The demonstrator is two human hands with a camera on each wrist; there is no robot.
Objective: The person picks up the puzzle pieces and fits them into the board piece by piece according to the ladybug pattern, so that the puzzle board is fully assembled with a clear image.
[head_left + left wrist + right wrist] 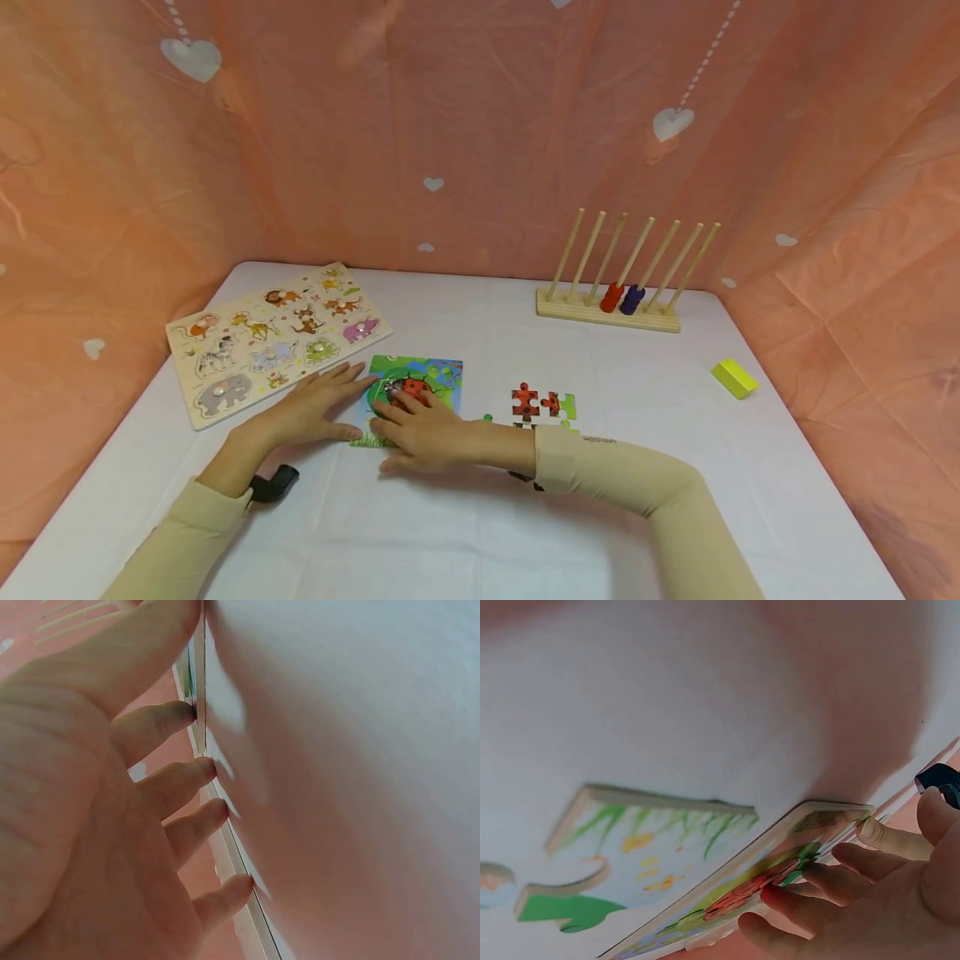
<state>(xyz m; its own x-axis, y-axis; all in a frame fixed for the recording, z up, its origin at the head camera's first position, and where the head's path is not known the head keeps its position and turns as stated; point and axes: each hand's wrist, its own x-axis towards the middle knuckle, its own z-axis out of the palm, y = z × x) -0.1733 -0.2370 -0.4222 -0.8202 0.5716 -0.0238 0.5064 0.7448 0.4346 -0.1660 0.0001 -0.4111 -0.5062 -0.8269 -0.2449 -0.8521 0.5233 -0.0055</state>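
A square ladybug picture board [447, 375] lies flat on the white table, in front of me. My left hand [311, 408] is at its left side, fingers spread, with the index fingertip and thumb at the board's edge. Across the middle of the board stretches my right hand [429, 432], its fingers extended over the ladybug picture. In the right wrist view, a loose jigsaw piece [660, 847] with grass and a green patch lies beside the board. More ladybug pieces [525, 402] lie right of the board, partly hidden by my right forearm.
An animal peg puzzle [281, 333] lies at the left, close to my left hand. At the back right stands a wooden peg rack [607, 315] with red and purple beads. A yellow block [735, 378] sits near the right edge. Pink curtains surround the table.
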